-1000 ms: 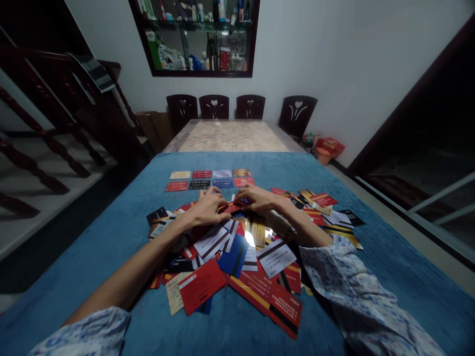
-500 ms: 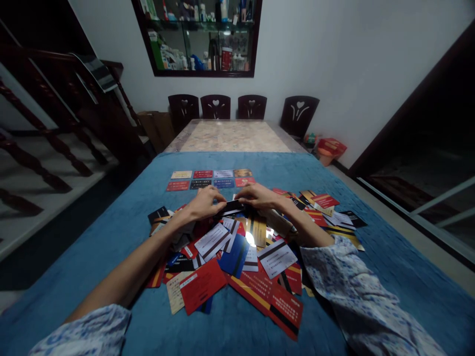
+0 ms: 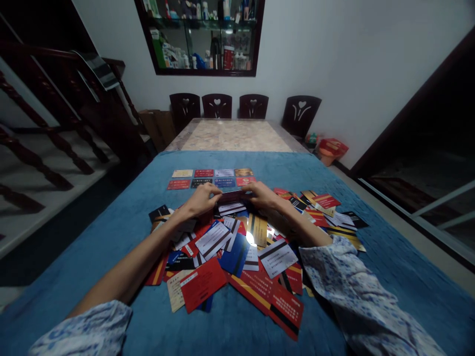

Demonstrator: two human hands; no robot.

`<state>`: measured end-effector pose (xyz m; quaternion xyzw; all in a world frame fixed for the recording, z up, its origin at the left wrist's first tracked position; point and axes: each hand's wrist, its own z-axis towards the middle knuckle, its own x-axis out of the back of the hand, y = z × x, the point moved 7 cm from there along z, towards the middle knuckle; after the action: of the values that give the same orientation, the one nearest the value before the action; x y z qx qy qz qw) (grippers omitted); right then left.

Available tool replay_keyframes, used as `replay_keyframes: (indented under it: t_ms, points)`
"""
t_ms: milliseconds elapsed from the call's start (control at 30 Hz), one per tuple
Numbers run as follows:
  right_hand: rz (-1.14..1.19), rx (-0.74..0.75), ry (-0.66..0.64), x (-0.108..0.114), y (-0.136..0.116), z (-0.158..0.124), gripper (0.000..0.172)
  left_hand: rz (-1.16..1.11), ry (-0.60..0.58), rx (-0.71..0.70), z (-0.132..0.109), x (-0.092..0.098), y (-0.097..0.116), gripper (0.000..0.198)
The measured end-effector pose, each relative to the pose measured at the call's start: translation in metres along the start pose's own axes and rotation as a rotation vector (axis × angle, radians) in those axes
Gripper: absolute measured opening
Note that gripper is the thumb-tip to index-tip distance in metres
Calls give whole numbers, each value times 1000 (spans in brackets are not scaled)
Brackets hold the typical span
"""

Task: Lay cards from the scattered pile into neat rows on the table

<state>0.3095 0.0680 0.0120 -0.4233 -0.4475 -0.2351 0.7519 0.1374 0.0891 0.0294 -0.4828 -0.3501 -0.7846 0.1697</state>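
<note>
My left hand (image 3: pixel 202 199) and my right hand (image 3: pixel 262 194) pinch the two ends of one dark card (image 3: pixel 233 195), held flat just above the far edge of a loose pile of cards (image 3: pixel 237 247). The pile spreads red, blue, white, black and gold cards over a blue cloth (image 3: pixel 129 222). Just beyond my hands, two tidy rows of cards (image 3: pixel 211 178) lie face up on the cloth. Both forearms reach forward over the pile, and the right sleeve covers part of it.
Past the blue cloth the bare marble tabletop (image 3: pixel 233 136) runs to several dark chairs (image 3: pixel 217 105) at the wall. A glass cabinet (image 3: pixel 202 34) hangs above them. A stair railing (image 3: pixel 55 123) stands at the left, and a red box (image 3: pixel 331 148) sits on the floor at the right.
Both hands lifted the card off the pile and carried it a little farther away, toward the two rows. The card turned from its red face to a dark side.
</note>
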Motion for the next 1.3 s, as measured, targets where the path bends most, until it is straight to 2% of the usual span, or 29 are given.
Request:
replay_keyframes:
  t_ms: [300,667,933,1300]
  points:
    - [47,28,20,-5,-2,2,12,-39,2,40,1,-1,-7,29]
    - [46,52,105,2,-6,2,19,-69,25,74,3,5,-9,30]
    - [58,1,208,8,0,2,13,-74,46,87,2,7,-10,29]
    - [183,44,382,22,-7,0,10,-90,55,49,2,-1,-7,25]
